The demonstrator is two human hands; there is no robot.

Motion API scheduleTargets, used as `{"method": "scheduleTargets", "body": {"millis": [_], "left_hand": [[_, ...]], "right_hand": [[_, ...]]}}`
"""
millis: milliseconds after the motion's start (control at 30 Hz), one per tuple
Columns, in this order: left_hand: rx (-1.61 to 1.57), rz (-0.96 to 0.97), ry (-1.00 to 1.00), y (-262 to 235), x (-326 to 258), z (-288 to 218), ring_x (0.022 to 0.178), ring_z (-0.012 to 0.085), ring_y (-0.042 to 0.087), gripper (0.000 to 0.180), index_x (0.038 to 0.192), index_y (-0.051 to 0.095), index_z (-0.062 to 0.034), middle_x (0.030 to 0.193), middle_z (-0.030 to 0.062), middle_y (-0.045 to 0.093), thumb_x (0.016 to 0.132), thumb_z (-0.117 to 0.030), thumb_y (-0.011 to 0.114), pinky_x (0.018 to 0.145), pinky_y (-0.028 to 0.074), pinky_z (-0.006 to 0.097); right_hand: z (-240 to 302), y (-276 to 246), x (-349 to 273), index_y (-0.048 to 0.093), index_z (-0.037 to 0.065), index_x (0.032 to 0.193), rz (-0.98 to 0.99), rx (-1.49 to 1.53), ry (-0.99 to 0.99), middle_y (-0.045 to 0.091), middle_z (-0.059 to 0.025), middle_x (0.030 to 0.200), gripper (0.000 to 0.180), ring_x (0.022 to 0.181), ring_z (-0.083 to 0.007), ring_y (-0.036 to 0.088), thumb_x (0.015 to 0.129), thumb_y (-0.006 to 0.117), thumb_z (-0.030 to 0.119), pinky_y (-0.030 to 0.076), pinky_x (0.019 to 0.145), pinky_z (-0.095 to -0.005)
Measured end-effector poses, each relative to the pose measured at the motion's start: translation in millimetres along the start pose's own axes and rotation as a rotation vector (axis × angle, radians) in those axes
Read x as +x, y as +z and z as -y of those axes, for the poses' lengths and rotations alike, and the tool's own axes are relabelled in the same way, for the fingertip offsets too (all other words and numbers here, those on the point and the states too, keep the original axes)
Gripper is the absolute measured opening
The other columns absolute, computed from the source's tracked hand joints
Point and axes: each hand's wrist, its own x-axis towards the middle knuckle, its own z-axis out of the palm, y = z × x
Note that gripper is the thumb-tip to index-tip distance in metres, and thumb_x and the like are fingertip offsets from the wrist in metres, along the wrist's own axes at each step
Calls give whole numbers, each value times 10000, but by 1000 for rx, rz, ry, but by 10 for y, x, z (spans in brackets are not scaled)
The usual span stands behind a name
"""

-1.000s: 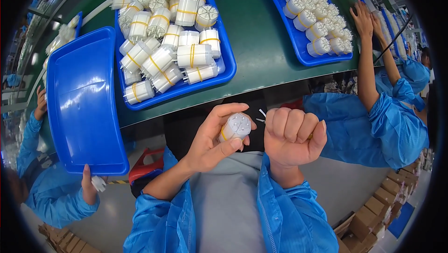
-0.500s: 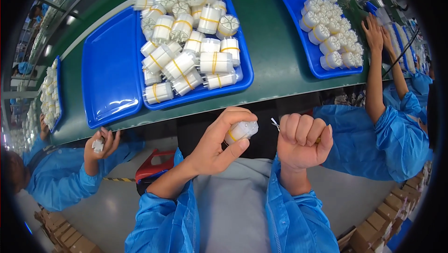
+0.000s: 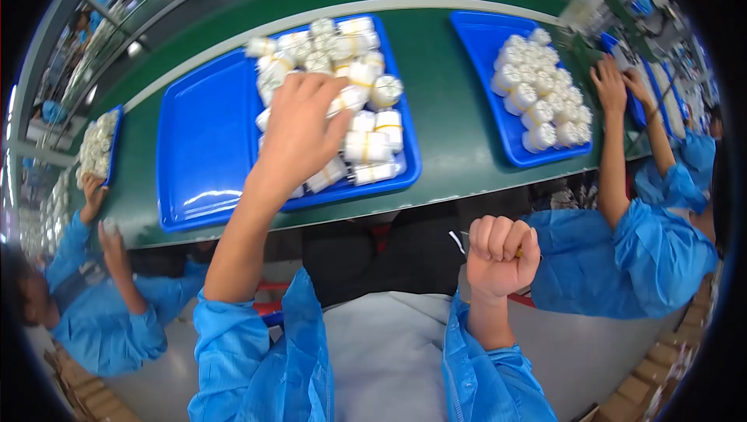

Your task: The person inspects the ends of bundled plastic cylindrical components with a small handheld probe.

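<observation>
white cylinders (image 3: pixel 367 147), yellow-banded, lie heaped under left grip (image 3: pixel 302 120), hold unclear; right grip (image 3: pixel 502 249) clenches a slim tool (image 3: pixel 464 233).

One heaped blue rectangular plastic tray (image 3: pixel 411 167) held more than a dozen yellow-banded white plastic cylinders (image 3: pixel 367 147), too overlapped to count exactly. Two similar trays (image 3: pixel 206 134) lay left of it, at least one right. One bare left hand (image 3: pixel 299 122) was over it, one bare right hand (image 3: pixel 502 249) in front, two blue-sleeved co-workers (image 3: pixel 661 255) either side.

The jacket (image 3: pixel 233 360) is glossy blue; the top (image 3: pixel 389 352) grey; trousers (image 3: pixel 338 259) black.
</observation>
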Motion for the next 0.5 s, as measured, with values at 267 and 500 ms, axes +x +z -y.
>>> {"method": "scheduleTargets", "body": {"millis": [267,500], "left_hand": [[-107,9,24,-103,-7,-43,1122,348,522,367,1169,643,-29,1151,153,618,823,-142,687,977,398,434],[-225,-210,-168,-343,-243,-50,1181,310,550,398,1216,596,-5,1243,167,584,836,-103,657,1024,404,386]], "right_hand": [[317,-440,472,421,74,657,-383,-699,21,361,41,596,349,556,-35,320,962,576,142,235,514,-234],[450,-769,918,593,-14,1063,-474,-1362,-121,380,55,603,226,567,-33,334,868,689,48,274,517,-235]]}}
